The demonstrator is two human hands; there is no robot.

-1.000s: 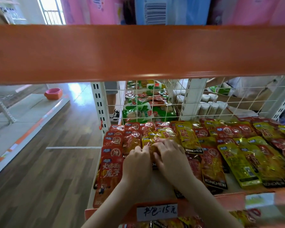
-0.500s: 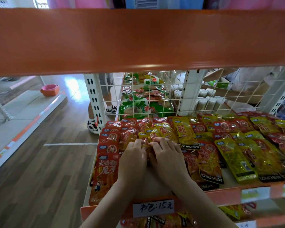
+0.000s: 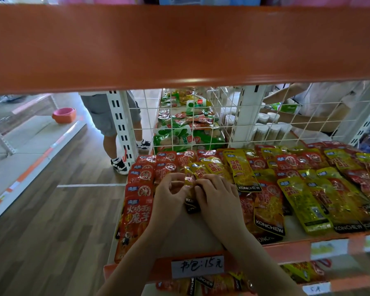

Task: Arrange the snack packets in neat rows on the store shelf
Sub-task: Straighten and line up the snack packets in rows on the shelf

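Red and yellow snack packets lie in overlapping rows on the pale store shelf [image 3: 190,236]. A row of red packets [image 3: 138,212] runs along the shelf's left edge. My left hand [image 3: 169,196] and my right hand [image 3: 219,198] sit side by side over a yellow packet [image 3: 190,182] in the second row. The fingers of both hands curl onto its upper part and pinch it. Its dark bottom end shows between my wrists. Yellow packets [image 3: 303,201] and red packets [image 3: 267,210] lie mixed to the right.
An orange shelf beam [image 3: 179,45] hangs low across the top. A white wire grid [image 3: 244,116] backs the shelf, with green packets [image 3: 179,137] behind it. A person in grey shorts [image 3: 107,118] stands in the aisle at left. A handwritten price label [image 3: 198,266] marks the front rail.
Both hands stayed on the same yellow packet; my left fingers have curled more tightly onto it. The person in the aisle has stepped nearer to the shelf post.
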